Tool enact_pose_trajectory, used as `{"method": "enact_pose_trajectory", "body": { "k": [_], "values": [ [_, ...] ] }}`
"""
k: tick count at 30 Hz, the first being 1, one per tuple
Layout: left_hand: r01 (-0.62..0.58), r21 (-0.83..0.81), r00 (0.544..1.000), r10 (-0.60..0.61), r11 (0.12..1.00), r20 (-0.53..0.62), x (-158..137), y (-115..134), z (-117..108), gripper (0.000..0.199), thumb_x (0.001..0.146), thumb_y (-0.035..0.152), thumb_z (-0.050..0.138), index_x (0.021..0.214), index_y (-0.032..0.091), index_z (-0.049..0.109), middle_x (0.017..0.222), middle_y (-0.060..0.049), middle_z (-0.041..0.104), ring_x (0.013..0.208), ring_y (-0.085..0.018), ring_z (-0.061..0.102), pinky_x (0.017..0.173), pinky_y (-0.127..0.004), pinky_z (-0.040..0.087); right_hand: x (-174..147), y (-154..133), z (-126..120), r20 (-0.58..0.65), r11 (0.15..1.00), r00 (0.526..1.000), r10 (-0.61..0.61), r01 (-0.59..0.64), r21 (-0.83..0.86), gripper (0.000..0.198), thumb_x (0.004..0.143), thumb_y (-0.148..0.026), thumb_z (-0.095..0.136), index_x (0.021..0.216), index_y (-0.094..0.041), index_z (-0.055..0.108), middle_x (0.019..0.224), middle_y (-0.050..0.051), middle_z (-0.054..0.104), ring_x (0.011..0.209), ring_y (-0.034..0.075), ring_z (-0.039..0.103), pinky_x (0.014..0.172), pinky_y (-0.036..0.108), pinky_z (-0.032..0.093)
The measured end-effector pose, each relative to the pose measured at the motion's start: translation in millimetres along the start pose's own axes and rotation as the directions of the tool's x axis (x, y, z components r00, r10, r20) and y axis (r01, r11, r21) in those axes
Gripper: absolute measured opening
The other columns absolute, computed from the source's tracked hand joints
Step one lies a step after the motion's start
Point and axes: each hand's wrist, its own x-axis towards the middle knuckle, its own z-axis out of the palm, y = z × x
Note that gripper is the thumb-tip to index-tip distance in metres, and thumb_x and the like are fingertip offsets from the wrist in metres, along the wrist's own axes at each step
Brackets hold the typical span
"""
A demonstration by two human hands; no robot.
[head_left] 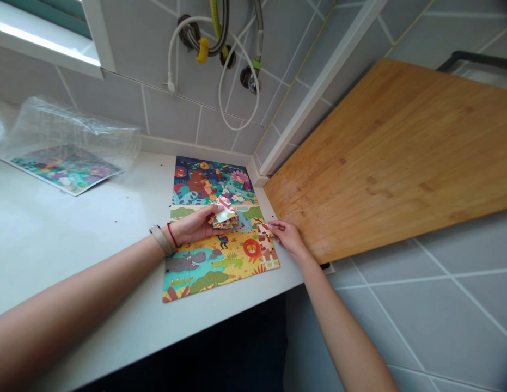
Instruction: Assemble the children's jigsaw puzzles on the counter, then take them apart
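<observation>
clear plastic bag (pixel 73 122): rumpled, well to the left of your left hand (pixel 191 226), with a printed sheet (pixel 65 171) inside or under it; i cannot tell which.
left grip: your fingers curl part-way round a stack of puzzle pieces (pixel 225 213), thumb pressing on top.
right pinch: your right hand (pixel 289 237) has thumb and fingertips nearly together at a brown-and-white piece (pixel 269 251); i cannot tell whether you grip or only touch it.
yellow animal puzzle (pixel 232 264): flat beneath your left hand, its edge by your right.
dark-blue puzzle (pixel 212 179): just beyond your left hand.
white counter (pixel 126 234): under the puzzles, stretching left of your hands.
wooden board (pixel 400 158): just right of your right hand.
grey tiled wall (pixel 163 111): beyond both hands, with hoses (pixel 259 27) and a white cable (pixel 237 128).
</observation>
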Motion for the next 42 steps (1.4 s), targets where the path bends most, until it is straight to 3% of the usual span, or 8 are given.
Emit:
{"method": "enact_pose_trajectory", "body": {
  "k": [7, 16, 21, 23, 26, 29, 36, 42],
  "values": [
    [0.017, 0.026, 1.0, -0.017, 1.0, 0.002, 0.0, 0.6, 0.8, 0.03, 0.092, 0.024, 0.062, 0.118, 0.01, 0.064, 0.117, -0.019, 0.074, 0.109, -0.03, 0.073, 0.094, -0.04, 0.061, 7.9, 7.5, 6.2, -0.032, 0.987, 0.992, -0.123, 0.118, -0.109, 0.04, 0.072, -0.046, 0.079, 0.096, -0.015, 0.079, 0.091, 0.01, 0.08, 0.078, 0.021, 0.07, 0.07, 0.032, 0.055],
    [0.007, 0.007, 1.0, -0.007, 1.0, -0.016, -1.3, 0.9, 2.9, 0.031, 0.094, 0.022, 0.059, 0.124, 0.014, 0.061, 0.115, -0.016, 0.075, 0.11, -0.028, 0.073, 0.096, -0.042, 0.06, 4.1, -0.1, 9.6, -0.063, 0.935, 0.97, -0.235, 0.208, -0.287, 0.033, 0.081, -0.04, 0.071, 0.099, -0.013, 0.079, 0.092, 0.014, 0.079, 0.076, 0.025, 0.071, 0.072, 0.037, 0.057],
    [0.017, 0.016, 1.0, -0.017, 1.0, 0.006, -0.8, 1.1, 2.6, 0.03, 0.093, 0.022, 0.059, 0.121, 0.01, 0.062, 0.113, -0.018, 0.075, 0.109, -0.03, 0.073, 0.095, -0.042, 0.06, -25.5, -13.8, 11.5, -0.018, 0.831, 0.918, -0.396, 0.35, -0.433, 0.034, 0.094, -0.04, 0.057, 0.111, -0.018, 0.077, 0.122, 0.016, 0.071, 0.106, 0.027, 0.069, 0.097, 0.043, 0.055],
    [0.015, 0.018, 1.0, -0.015, 1.0, 0.014, 0.0, 0.9, 1.8, 0.032, 0.093, 0.023, 0.06, 0.122, 0.01, 0.062, 0.114, -0.019, 0.074, 0.109, -0.03, 0.073, 0.096, -0.042, 0.059, -45.6, -13.6, 14.4, 0.154, 0.719, 0.877, -0.455, 0.464, -0.518, 0.043, 0.1, -0.043, 0.052, 0.133, -0.021, 0.068, 0.144, 0.014, 0.06, 0.133, 0.027, 0.057, 0.114, 0.044, 0.044],
    [0.005, 0.018, 1.0, -0.006, 1.0, 0.006, 0.8, 0.5, 1.3, 0.032, 0.092, 0.022, 0.061, 0.122, 0.011, 0.061, 0.114, -0.018, 0.075, 0.11, -0.03, 0.072, 0.099, -0.044, 0.058, -71.5, -3.4, 21.9, 0.382, 0.589, 0.843, -0.379, 0.538, -0.603, 0.067, 0.103, -0.051, 0.047, 0.162, -0.026, 0.03, 0.169, 0.01, 0.029, 0.156, 0.027, 0.026, 0.125, 0.05, 0.028],
    [0.006, 0.019, 1.0, -0.006, 1.0, 0.01, 0.3, 0.4, 1.5, 0.032, 0.093, 0.023, 0.061, 0.122, 0.011, 0.061, 0.114, -0.018, 0.075, 0.11, -0.029, 0.072, 0.1, -0.043, 0.057, -82.5, 9.2, 29.6, 0.421, 0.499, 0.851, -0.313, 0.524, -0.69, 0.073, 0.104, -0.053, 0.042, 0.165, -0.029, 0.009, 0.173, 0.007, 0.011, 0.16, 0.029, 0.008, 0.126, 0.057, 0.02],
    [-0.002, 0.018, 1.0, 0.002, 1.0, 0.025, -0.7, 0.1, 0.1, 0.033, 0.093, 0.023, 0.061, 0.124, 0.011, 0.06, 0.114, -0.018, 0.074, 0.11, -0.029, 0.072, 0.102, -0.044, 0.056, -78.6, 11.2, 31.1, 0.352, 0.674, 0.861, -0.366, 0.506, -0.538, 0.064, 0.105, -0.05, 0.041, 0.164, -0.03, 0.023, 0.171, 0.006, 0.019, 0.159, 0.028, 0.013, 0.128, 0.055, 0.018],
    [-0.004, 0.025, 0.999, 0.003, 1.0, 0.036, -1.3, 1.1, 0.1, 0.036, 0.094, 0.025, 0.06, 0.126, 0.009, 0.06, 0.114, -0.02, 0.074, 0.109, -0.03, 0.073, 0.099, -0.044, 0.058, -75.7, 14.2, 4.9, -0.143, 0.853, 0.879, -0.454, 0.383, -0.354, 0.048, 0.105, -0.046, 0.04, 0.14, -0.021, 0.063, 0.145, 0.015, 0.061, 0.137, 0.028, 0.054, 0.119, 0.05, 0.039]
  ]
}}
